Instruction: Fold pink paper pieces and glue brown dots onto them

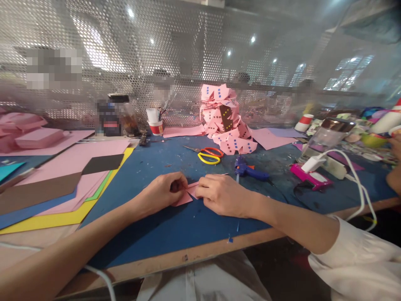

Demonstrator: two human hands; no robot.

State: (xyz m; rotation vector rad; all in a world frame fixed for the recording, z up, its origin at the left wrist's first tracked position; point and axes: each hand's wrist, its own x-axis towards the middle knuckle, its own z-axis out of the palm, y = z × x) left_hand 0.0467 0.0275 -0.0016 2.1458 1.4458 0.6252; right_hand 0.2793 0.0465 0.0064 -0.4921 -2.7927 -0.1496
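Observation:
Both hands meet over a small folded piece of pink paper [183, 200] low above the blue table mat. My left hand [167, 190] pinches its left side, thumb and forefinger curled together. On its right side, the fingers of my right hand [216, 193] are closed and press on the paper, hiding part of it. Just beyond the hands lie scissors [209, 155] with red and yellow handles. A blue glue gun [250, 169] rests on its side past my right hand. Farther back rises a pile of folded pink paper pieces [224, 119] with blue, brown and yellow squares.
Coloured paper sheets [46, 184] cover the left side, near stacked pink pieces [28, 131]. A paper cup [156, 121] and jar [128, 121] stand by the perforated metal screen [181, 50]. At right are a pink power strip [311, 177], white cable [360, 184] and clear container [328, 136].

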